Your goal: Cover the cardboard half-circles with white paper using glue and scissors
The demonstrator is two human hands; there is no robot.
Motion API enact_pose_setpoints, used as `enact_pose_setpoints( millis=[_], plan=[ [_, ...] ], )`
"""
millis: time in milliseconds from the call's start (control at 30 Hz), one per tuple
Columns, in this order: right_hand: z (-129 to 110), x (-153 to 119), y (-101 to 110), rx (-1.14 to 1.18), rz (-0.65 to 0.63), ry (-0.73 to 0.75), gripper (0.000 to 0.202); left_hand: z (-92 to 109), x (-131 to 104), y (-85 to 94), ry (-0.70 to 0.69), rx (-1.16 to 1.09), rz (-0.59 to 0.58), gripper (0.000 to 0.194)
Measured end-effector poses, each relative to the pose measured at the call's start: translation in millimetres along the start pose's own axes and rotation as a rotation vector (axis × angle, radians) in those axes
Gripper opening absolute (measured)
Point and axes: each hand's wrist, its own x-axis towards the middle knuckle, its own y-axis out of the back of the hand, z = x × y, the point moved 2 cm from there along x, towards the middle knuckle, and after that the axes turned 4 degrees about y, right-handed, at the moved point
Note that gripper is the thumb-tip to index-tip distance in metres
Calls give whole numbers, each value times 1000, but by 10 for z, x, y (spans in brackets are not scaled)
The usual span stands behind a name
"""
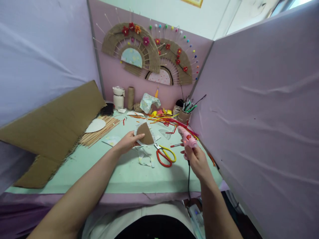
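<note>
My left hand (pixel 131 141) pinches a half-round piece of brown cardboard (pixel 146 133) at its left edge, thumb on top. A pale fabric fringe shows round the cardboard's curved rim. In my right hand (pixel 195 157) is a pink hot glue gun (pixel 187 137), its nozzle pointing up and away and its black cord hanging down. Scissors (pixel 165 155) with one red and one yellow handle lie between my hands, blades toward the cardboard. Cut scraps of patterned fabric (pixel 144 156) lie just below it. A red-tipped pen (pixel 176 145) rests left of the glue gun.
Large cardboard (pixel 54 122) leans at the left, beside thin wooden sticks (pixel 107 124) and a white oval (pixel 95 125). Red and yellow pipe cleaners (pixel 171 120), a tool cup (pixel 184 116) and a white jar (pixel 118 98) stand farther back. Decorated fans (pixel 134 33) hang behind; partitions flank both sides.
</note>
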Motion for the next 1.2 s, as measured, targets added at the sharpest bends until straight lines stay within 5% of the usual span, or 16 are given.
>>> enact_pose_setpoints(
  millis=[167,300,1200],
  plan=[
    [-184,-158,-570,239,-42,-50,45,-69,20,0,-29,176,-29,39],
    [-132,-206,-776,184,-22,-31,48,-68,10,-4,-70,344,-25,38],
    [-39,-174,-820,16,31,-27,54,6,-78,-126,-106,470,-61,29]
  ],
)
